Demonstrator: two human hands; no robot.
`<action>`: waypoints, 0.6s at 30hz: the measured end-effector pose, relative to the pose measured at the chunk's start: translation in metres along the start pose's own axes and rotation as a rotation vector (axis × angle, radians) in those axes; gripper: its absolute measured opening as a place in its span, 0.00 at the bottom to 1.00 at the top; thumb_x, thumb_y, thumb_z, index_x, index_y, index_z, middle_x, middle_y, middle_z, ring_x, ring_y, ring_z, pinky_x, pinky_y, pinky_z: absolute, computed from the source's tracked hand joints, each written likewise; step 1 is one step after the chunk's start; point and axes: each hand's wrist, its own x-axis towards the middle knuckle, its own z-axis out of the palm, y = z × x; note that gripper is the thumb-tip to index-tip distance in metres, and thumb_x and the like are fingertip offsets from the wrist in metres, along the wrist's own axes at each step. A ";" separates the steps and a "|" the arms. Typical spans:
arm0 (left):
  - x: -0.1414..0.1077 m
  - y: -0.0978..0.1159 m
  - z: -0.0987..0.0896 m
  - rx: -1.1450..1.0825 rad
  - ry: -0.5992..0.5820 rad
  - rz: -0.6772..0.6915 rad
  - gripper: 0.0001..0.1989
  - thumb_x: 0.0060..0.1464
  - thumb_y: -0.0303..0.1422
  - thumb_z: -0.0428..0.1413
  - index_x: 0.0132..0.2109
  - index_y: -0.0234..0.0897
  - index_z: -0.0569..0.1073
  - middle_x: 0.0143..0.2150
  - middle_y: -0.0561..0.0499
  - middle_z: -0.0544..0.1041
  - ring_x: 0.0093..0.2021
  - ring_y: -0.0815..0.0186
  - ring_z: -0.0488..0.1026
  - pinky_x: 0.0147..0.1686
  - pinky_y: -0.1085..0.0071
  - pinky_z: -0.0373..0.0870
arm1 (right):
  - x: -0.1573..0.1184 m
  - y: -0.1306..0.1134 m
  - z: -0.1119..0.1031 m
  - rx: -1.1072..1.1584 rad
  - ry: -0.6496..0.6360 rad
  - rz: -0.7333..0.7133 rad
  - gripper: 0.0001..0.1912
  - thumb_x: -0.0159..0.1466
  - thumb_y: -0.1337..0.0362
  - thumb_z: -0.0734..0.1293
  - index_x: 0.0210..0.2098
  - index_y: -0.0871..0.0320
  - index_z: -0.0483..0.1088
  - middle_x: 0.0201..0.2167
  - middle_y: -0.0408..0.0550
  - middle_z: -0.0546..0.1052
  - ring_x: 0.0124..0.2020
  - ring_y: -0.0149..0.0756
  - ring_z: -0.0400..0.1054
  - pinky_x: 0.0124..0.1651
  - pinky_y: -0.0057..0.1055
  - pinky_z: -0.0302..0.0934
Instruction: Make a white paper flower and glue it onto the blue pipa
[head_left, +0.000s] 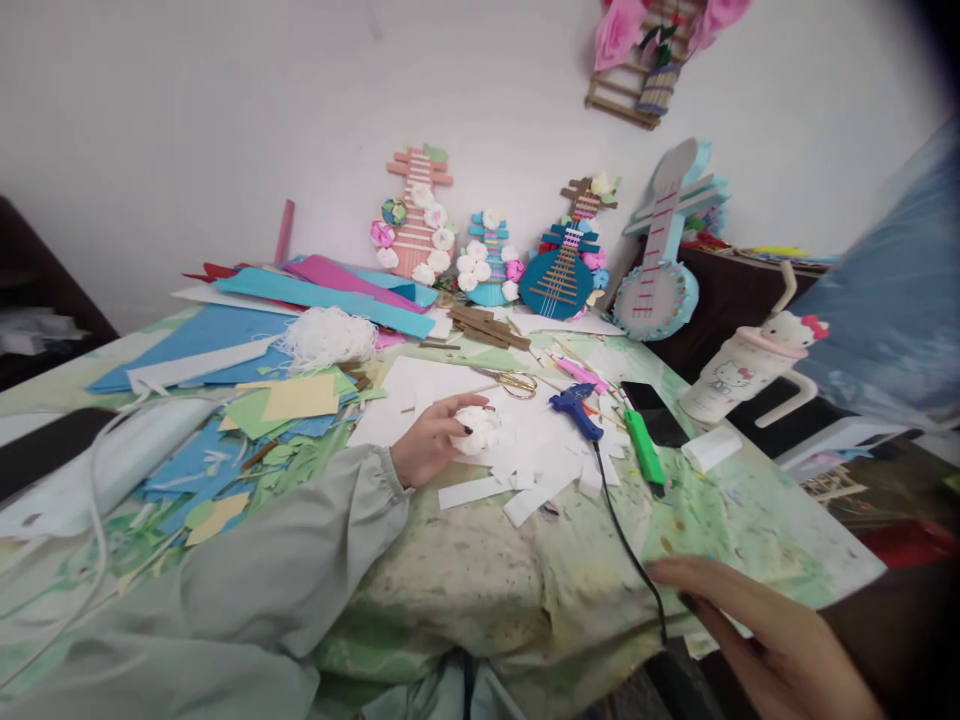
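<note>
My left hand (431, 442) is closed around a white paper flower (477, 430), held just above the white paper on the table. At the lower right, my right hand (757, 620) is somewhat blurred, its visible fingers stretched out with nothing seen in them. Near its fingertips runs the black cord (619, 530) of a blue glue gun (576, 408). Loose white paper strips (472, 492) lie beside the flower. Behind it rest gold-handled scissors (517, 384). A green utility knife (643, 450) is right of the glue gun.
Paper scraps (300, 398), white shredded paper (328, 338) and coloured sheets (322, 300) cover the left side. Brown strips (489, 327) lie further back. Decorated lute models (559, 280) lean along the wall. A phone (654, 413) and a lidded cup (739, 375) are at right.
</note>
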 end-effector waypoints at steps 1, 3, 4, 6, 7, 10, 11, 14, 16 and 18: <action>0.000 -0.001 0.001 0.004 -0.010 0.003 0.26 0.38 0.21 0.56 0.49 0.33 0.71 0.46 0.44 0.76 0.43 0.59 0.74 0.39 0.67 0.69 | 0.008 -0.003 0.010 -0.018 -0.117 -0.044 0.11 0.58 0.65 0.68 0.39 0.49 0.77 0.35 0.46 0.81 0.34 0.40 0.77 0.35 0.30 0.71; -0.001 -0.002 0.004 0.015 -0.036 0.011 0.27 0.37 0.21 0.56 0.49 0.33 0.70 0.46 0.44 0.76 0.43 0.59 0.73 0.39 0.67 0.68 | 0.024 -0.010 0.037 0.026 -0.087 0.024 0.10 0.60 0.65 0.66 0.40 0.51 0.76 0.35 0.48 0.81 0.35 0.39 0.76 0.37 0.32 0.71; -0.002 -0.002 0.005 0.024 -0.050 0.016 0.27 0.37 0.21 0.55 0.50 0.33 0.70 0.46 0.44 0.76 0.43 0.59 0.73 0.40 0.67 0.68 | 0.032 -0.014 0.053 0.074 -0.067 0.087 0.11 0.60 0.64 0.66 0.42 0.53 0.75 0.37 0.49 0.81 0.36 0.39 0.76 0.39 0.33 0.71; -0.004 -0.002 0.010 0.054 -0.078 0.038 0.28 0.36 0.22 0.55 0.50 0.33 0.70 0.45 0.44 0.76 0.43 0.60 0.73 0.40 0.68 0.67 | 0.047 -0.018 0.087 0.215 -0.079 0.209 0.16 0.60 0.63 0.65 0.47 0.57 0.72 0.37 0.52 0.80 0.36 0.40 0.76 0.42 0.37 0.70; -0.006 -0.002 0.012 0.071 -0.089 0.055 0.28 0.35 0.22 0.56 0.50 0.32 0.70 0.45 0.44 0.76 0.43 0.60 0.72 0.40 0.68 0.66 | 0.053 -0.019 0.102 0.304 -0.096 0.270 0.17 0.60 0.62 0.65 0.48 0.59 0.72 0.37 0.53 0.80 0.36 0.40 0.76 0.41 0.38 0.70; -0.009 -0.004 0.016 0.114 -0.118 0.107 0.30 0.34 0.23 0.58 0.51 0.32 0.69 0.46 0.44 0.74 0.43 0.61 0.71 0.40 0.69 0.65 | 0.067 -0.018 0.138 0.653 -0.105 0.438 0.21 0.61 0.56 0.64 0.49 0.61 0.71 0.38 0.55 0.79 0.32 0.39 0.75 0.38 0.39 0.71; -0.010 -0.005 0.016 0.131 -0.120 0.118 0.31 0.34 0.23 0.59 0.51 0.32 0.68 0.47 0.44 0.73 0.43 0.61 0.70 0.41 0.70 0.65 | 0.070 -0.018 0.146 0.753 -0.082 0.475 0.22 0.60 0.54 0.65 0.48 0.61 0.72 0.37 0.55 0.79 0.32 0.39 0.75 0.38 0.40 0.71; -0.011 -0.011 0.017 0.231 -0.119 0.139 0.32 0.33 0.22 0.59 0.52 0.32 0.67 0.50 0.44 0.71 0.43 0.63 0.69 0.40 0.71 0.64 | 0.075 -0.015 0.158 0.908 -0.026 0.523 0.21 0.58 0.53 0.67 0.45 0.60 0.75 0.32 0.52 0.80 0.32 0.38 0.75 0.40 0.40 0.70; -0.012 -0.014 0.016 0.317 -0.129 0.149 0.32 0.34 0.21 0.57 0.52 0.33 0.67 0.51 0.44 0.70 0.43 0.63 0.68 0.39 0.72 0.64 | 0.075 -0.014 0.161 0.904 -0.010 0.533 0.19 0.58 0.54 0.68 0.45 0.59 0.76 0.31 0.50 0.80 0.31 0.38 0.74 0.40 0.39 0.70; -0.013 -0.016 0.017 0.385 -0.149 0.152 0.32 0.35 0.21 0.56 0.53 0.34 0.66 0.51 0.45 0.69 0.42 0.64 0.68 0.38 0.73 0.64 | 0.076 -0.013 0.162 0.861 0.009 0.534 0.18 0.58 0.56 0.68 0.45 0.57 0.76 0.32 0.49 0.81 0.30 0.38 0.74 0.40 0.39 0.69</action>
